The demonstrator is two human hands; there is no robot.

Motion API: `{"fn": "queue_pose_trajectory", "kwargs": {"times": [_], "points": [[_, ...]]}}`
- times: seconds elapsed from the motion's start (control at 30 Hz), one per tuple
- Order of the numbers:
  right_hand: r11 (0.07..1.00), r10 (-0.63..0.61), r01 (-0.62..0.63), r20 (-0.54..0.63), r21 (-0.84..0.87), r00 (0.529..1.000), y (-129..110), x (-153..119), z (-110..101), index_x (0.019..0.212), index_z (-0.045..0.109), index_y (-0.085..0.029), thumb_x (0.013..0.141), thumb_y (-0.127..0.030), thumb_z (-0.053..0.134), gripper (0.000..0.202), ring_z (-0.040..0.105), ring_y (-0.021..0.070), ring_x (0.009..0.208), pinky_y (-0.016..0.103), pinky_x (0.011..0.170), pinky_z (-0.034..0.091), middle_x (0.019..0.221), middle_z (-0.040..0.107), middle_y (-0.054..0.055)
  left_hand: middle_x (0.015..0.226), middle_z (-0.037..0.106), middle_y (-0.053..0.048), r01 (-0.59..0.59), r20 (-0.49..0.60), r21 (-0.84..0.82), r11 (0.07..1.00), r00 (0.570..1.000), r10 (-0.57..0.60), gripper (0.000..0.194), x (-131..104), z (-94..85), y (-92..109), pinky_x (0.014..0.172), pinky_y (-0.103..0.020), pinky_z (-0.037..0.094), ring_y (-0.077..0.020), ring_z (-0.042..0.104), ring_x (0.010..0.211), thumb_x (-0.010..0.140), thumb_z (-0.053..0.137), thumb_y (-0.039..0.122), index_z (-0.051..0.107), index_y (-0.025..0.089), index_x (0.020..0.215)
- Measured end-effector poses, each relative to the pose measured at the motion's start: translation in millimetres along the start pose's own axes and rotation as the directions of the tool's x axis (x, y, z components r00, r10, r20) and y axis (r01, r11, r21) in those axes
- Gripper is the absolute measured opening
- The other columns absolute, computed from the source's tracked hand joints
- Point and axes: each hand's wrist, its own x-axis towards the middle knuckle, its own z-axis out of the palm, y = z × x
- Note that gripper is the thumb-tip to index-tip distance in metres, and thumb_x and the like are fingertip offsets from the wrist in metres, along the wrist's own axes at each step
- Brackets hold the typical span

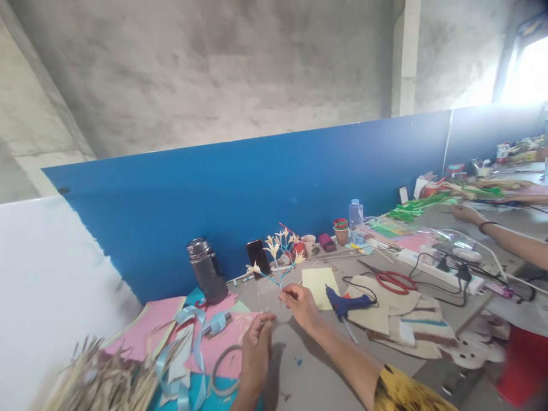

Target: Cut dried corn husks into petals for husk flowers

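Observation:
My right hand [303,307] pinches the lower stem of an artificial flower spray [274,249]. The spray stands upright, with several cream blossoms on branching light-blue stems. Lower and to the left, my left hand [257,341] is closed, thumb and fingertips together. Whatever it may hold is too small or hidden to make out. It is apart from the blossoms. Beside my left wrist lies a grey ring-shaped roll [216,374], near a curling light-blue ribbon [197,342]. A yellow paper sheet [319,285] lies just beyond my right hand.
Right of my hands are a blue glue gun [349,302], red-handled scissors [394,281] and a power strip [440,271] with cords. A dark flask [208,273] and a phone [258,258] stand by the blue partition [257,194]. Dried husks [111,377] lie front left. Another person's hand [467,214] shows at far right.

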Motion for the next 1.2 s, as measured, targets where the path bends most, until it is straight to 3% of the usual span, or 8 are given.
{"fn": "queue_pose_trajectory", "kwargs": {"times": [0.17,0.3,0.43,1.2], "points": [[1.0,-0.015,0.015,-0.002,0.003,1.0,2,0,0,0.068,0.065,-0.017,0.073,-0.034,0.062,0.019,0.05,0.0137,0.054,0.025,0.054,0.04,0.057,0.057,0.0,0.054,0.049,0.002,-0.12,0.017,0.145,0.982,0.993,0.119,0.037,-3,-1.3,3,0.047,-0.025,0.036,-0.0145,0.044,0.05,0.077,0.06,0.053,0.069,0.017,0.082],[1.0,-0.014,0.014,0.005,0.017,1.0,5,-1,1,0.073,0.066,-0.017,0.075,-0.037,0.062,0.021,0.049,0.0139,0.055,0.025,0.055,0.042,0.06,0.057,0.0,0.061,0.056,-0.001,-0.148,0.018,0.212,0.966,0.989,0.148,0.039,-5,-1.4,2,0.055,-0.028,0.042,-0.0186,0.051,0.057,0.082,0.054,0.053,0.07,0.017,0.085],[0.999,-0.021,0.02,0.002,0.035,1.0,7,-2,1,0.078,0.067,-0.016,0.076,-0.039,0.063,0.023,0.048,0.0138,0.055,0.026,0.056,0.042,0.061,0.058,-0.001,0.062,0.057,-0.002,-0.171,0.019,0.233,0.957,0.985,0.172,0.039,-5,-1.6,-1,0.058,-0.03,0.044,-0.0196,0.052,0.06,0.085,0.051,0.051,0.07,0.017,0.086],[1.0,0.004,-0.005,0.017,0.018,1.0,-9,-6,-2,0.07,0.065,-0.018,0.074,-0.036,0.063,0.019,0.053,0.0141,0.054,0.025,0.055,0.044,0.059,0.06,0.0,0.061,0.057,-0.002,-0.247,0.105,0.352,0.903,0.969,0.224,0.038,-9,1.2,5,0.062,-0.03,0.045,-0.0195,0.055,0.061,0.09,0.044,0.045,0.069,0.018,0.083]]}}
